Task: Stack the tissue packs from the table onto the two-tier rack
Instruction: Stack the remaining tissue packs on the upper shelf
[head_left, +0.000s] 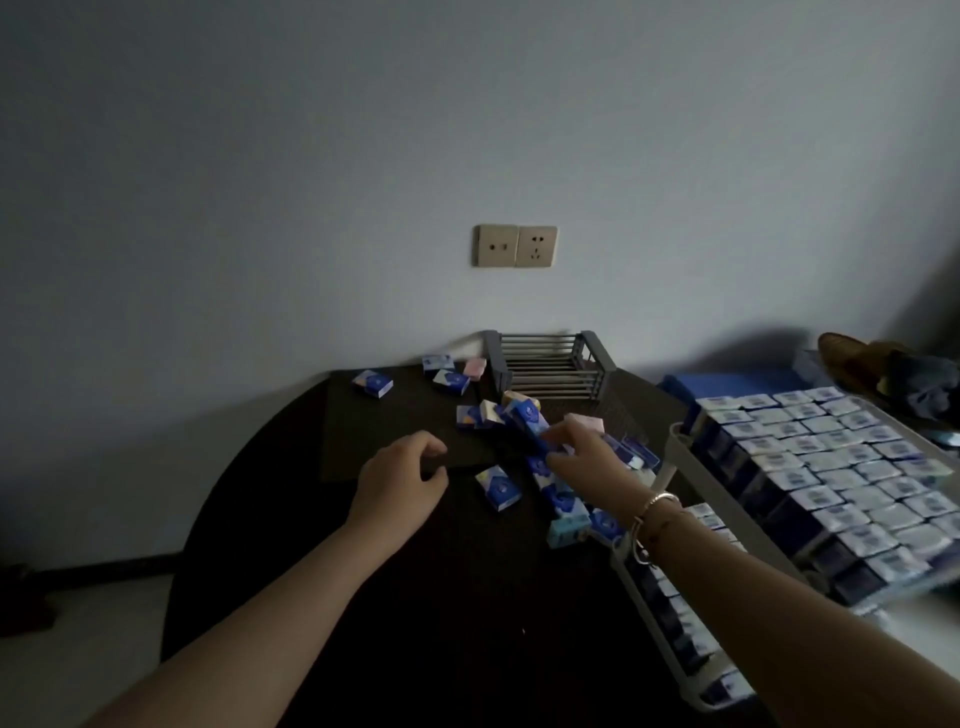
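Observation:
Several small blue and white tissue packs (498, 487) lie scattered on the dark round table (415, 597), heaped near its middle right. My right hand (576, 453) reaches into the heap, and its fingers curl round a blue pack (530, 418). My left hand (402, 480) hovers left of the heap with fingers loosely curled, holding nothing. The white two-tier rack (675, 441) stands at the right. Its top tier is packed with rows of tissue packs (831, 467), and more packs show on the lower tier (680, 613).
A grey slatted basket (550, 364) stands at the table's far edge against the wall. Loose packs (373, 383) lie at the far left of a dark mat (374, 436). A double wall socket (515, 246) is above. Clutter sits at the far right.

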